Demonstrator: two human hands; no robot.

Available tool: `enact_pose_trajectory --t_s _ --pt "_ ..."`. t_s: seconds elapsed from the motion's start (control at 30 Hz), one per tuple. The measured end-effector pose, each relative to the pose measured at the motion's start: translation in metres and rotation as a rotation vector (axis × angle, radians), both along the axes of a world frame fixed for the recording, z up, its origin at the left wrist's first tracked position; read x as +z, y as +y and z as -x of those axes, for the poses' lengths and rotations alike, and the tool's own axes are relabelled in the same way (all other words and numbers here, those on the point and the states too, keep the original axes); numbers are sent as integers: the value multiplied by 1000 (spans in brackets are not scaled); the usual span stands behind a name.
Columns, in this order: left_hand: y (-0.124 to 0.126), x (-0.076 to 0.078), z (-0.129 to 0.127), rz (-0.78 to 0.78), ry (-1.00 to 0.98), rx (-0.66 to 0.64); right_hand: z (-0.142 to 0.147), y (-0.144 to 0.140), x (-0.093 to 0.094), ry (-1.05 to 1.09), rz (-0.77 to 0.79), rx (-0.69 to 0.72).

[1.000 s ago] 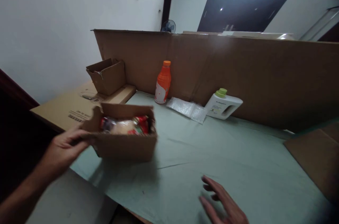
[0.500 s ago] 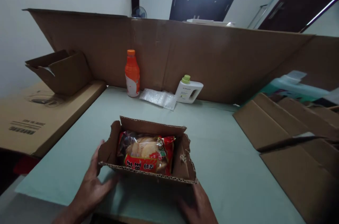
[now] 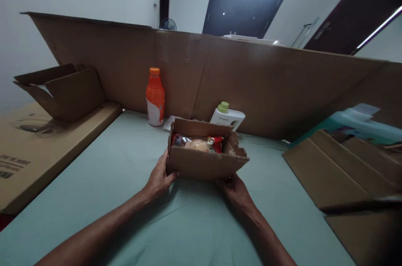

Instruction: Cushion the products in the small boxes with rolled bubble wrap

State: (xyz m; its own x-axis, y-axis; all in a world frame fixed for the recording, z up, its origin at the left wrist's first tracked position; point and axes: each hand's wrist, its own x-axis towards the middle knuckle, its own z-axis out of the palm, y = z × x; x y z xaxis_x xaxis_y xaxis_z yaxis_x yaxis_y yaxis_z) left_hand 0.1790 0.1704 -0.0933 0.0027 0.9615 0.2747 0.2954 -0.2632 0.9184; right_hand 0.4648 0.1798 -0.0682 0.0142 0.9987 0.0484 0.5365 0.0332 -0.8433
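left hand (image 3: pixel 158 179): fingers curled, gripping cardboard box (image 3: pixel 201 164) at its 9 o'clock end;
right hand (image 3: pixel 234 188): cupped under its 4 o'clock corner

Open brown cardboard box (image 3: pixel 201 161) upright on green tabletop, holding red snack packet (image 3: pixel 197 143).

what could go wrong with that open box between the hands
The small cardboard box is open at the top, so if it tips, the red snack packet could slide out. The left hand and right hand grip only its lower corners, and the torn flap edge looks weak. The white jug and orange bottle stand just behind and could be knocked.
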Motion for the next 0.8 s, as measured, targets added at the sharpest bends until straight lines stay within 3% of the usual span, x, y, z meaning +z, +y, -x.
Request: enact_pose_trajectory --t_s 0.13,0.23,0.37,0.53,0.63,0.8 --pt "21 -12 9 -4 60 2 -9 20 -21 41 -32 -66" --pt "42 -8 36 -34 280 88 -15 17 -36 65 -65 -116" --pt "104 7 54 -116 517 169 -17 14 -40 71 -53 -140" --pt "173 16 39 -158 656 177 -18 14 -34 46 -27 -129" --pt "185 17 38 -178 729 182 -18 14 -32 70 -16 -138" --pt "180 13 45 -225 829 136 -16 14 -32 124 -27 -154"
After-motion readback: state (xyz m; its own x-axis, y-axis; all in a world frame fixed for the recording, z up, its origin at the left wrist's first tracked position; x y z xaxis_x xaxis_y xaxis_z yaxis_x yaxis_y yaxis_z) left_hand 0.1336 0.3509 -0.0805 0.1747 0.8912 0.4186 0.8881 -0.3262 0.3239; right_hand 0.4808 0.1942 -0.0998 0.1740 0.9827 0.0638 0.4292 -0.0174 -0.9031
